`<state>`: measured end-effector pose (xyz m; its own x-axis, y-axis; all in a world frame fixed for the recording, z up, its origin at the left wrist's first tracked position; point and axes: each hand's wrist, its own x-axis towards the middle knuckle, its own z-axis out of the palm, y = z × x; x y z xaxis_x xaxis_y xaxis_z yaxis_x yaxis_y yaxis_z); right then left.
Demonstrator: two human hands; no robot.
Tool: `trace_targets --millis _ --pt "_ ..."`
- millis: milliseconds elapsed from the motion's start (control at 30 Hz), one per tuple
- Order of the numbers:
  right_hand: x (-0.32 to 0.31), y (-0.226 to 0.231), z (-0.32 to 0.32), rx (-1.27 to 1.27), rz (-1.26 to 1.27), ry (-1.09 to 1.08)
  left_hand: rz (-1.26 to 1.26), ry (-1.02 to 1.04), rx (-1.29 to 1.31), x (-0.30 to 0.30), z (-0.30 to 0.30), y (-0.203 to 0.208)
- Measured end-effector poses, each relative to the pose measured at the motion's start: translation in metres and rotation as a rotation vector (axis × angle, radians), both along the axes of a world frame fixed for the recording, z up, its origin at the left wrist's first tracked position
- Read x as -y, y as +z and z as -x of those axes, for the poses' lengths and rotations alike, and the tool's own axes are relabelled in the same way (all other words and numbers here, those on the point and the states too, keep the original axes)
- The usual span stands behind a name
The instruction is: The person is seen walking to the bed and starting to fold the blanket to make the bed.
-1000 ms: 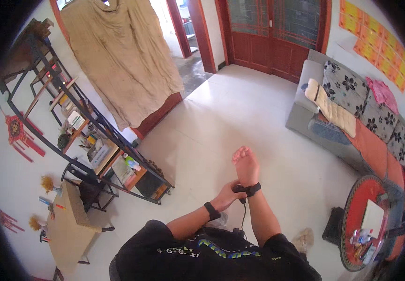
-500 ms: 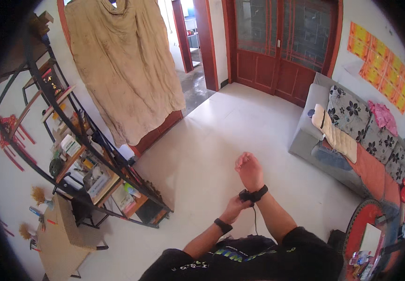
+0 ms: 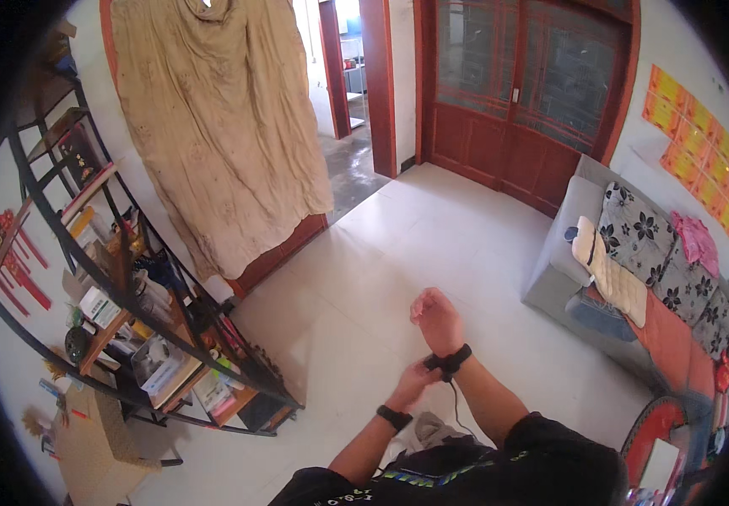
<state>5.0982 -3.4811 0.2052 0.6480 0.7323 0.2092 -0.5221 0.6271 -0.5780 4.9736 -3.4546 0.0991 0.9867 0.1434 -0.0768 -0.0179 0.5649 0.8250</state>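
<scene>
My right hand [image 3: 440,322] is raised in front of me, its fingers curled in loosely with nothing seen in them. A black wrist strap [image 3: 463,357] circles that wrist and carries a small black device [image 3: 440,364] on its inner side. At this device my left hand [image 3: 415,384] grips with thumb and fingers; the fingertips are partly hidden behind it. A thin dark cable [image 3: 457,407] hangs from the device toward my shirt. Around my left wrist sits another black strap [image 3: 395,417].
A black-framed shelf [image 3: 141,312] crowded with boxes and bottles stands at the left, above a tan table [image 3: 99,438]. On the right are a grey sofa [image 3: 550,270] and a red round table [image 3: 647,422]. A beige curtain [image 3: 229,143] hangs by an open doorway; red doors [image 3: 466,143] stand beyond.
The view has shifted slightly, with the room lower in the picture. Both hands have moved a little down and left together, the left still at the device on my right wrist.
</scene>
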Motion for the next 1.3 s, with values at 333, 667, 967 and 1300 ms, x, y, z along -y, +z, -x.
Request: trace_targets --millis 333,667,967,1300 --pt "-0.051 -0.090 -0.035 0.256 0.390 0.554 0.432 0.578 0.401 -0.189 -0.120 0.103" --pt "-0.138 -0.092 -0.090 -0.118 0.195 0.639 0.421 0.604 0.411 -0.246 -0.212 0.113" --pt "-0.251 -0.096 -0.123 -0.025 0.311 0.479 0.398 0.654 0.398 -0.354 -0.232 0.099" --pt "-0.406 -0.078 -0.097 0.042 0.367 0.400 0.393 0.648 0.454 -0.514 -0.206 0.116"
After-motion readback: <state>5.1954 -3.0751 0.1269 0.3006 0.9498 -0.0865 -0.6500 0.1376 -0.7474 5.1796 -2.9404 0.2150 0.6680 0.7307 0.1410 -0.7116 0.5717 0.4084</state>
